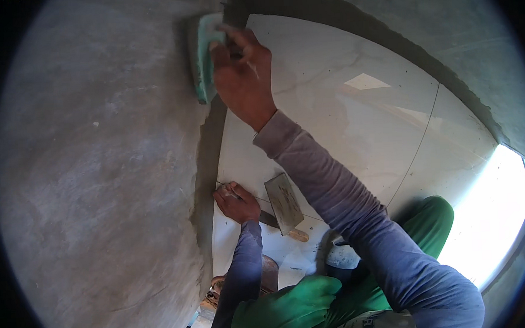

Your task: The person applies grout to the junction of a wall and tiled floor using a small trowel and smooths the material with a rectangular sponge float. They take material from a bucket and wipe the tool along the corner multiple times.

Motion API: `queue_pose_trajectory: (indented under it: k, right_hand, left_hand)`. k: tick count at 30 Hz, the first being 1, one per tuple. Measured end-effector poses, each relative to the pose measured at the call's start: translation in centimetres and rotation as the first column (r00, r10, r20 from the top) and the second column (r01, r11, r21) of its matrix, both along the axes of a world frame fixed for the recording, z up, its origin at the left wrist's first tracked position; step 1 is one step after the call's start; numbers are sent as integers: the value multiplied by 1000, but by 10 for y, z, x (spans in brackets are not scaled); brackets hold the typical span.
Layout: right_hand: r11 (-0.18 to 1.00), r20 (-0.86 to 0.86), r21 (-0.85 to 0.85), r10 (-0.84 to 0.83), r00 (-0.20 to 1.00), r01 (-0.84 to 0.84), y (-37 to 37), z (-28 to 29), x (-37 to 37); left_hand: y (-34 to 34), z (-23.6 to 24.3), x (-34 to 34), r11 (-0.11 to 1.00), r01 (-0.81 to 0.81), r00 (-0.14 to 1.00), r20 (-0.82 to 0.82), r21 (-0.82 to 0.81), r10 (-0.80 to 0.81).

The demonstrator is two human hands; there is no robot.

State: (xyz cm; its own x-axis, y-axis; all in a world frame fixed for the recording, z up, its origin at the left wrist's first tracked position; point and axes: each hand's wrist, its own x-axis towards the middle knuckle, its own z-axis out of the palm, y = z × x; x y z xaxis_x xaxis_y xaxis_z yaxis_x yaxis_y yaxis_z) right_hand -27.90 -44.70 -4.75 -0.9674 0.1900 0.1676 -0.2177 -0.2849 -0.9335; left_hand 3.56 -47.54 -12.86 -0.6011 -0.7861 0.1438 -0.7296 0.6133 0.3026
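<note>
High on the left, my right hand (244, 77) grips a pale green hand float (204, 64) that stands edge-up against the grey plastered wall (110, 153). The float is slightly blurred. Lower down, my left hand (238, 203) rests on the white tiled floor (324, 102) close to the wall's foot, its fingers bent and apart. Just right of it lies a rectangular trowel (283, 203) smeared with grey, a wooden handle (299, 235) showing at its lower end.
A dark band of wet mortar (207, 160) runs along the wall's base and continues along the far wall (397, 17). My green-trousered knee (432, 221) is at lower right. A brownish container (269, 273) stands beside my left forearm. Bright light falls at the right (487, 213).
</note>
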Motion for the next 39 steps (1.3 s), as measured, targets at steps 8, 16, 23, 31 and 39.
queue_pose_trajectory:
  k: [8, 16, 23, 31, 39]
  right_hand:
    - [992, 243, 16, 114, 963, -121, 30, -81, -30]
    - [981, 258, 70, 157, 953, -180, 17, -119, -92]
    - [979, 98, -113, 182, 978, -171, -5, -118, 17]
    - [796, -100, 595, 217, 971, -116, 51, -101, -105]
    - [783, 239, 253, 518, 821, -568, 45, -56, -1]
  left_hand:
    - [-3, -4, 2, 998, 44, 998, 41, 37, -45]
    - [11, 0, -14, 1000, 2, 1000, 1, 20, -2]
    - [0, 7, -6, 999, 34, 997, 69, -32, -32]
    - [9, 6, -15, 999, 38, 999, 36, -37, -36]
    - [-4, 9, 4, 1000, -2, 994, 106, -11, 3]
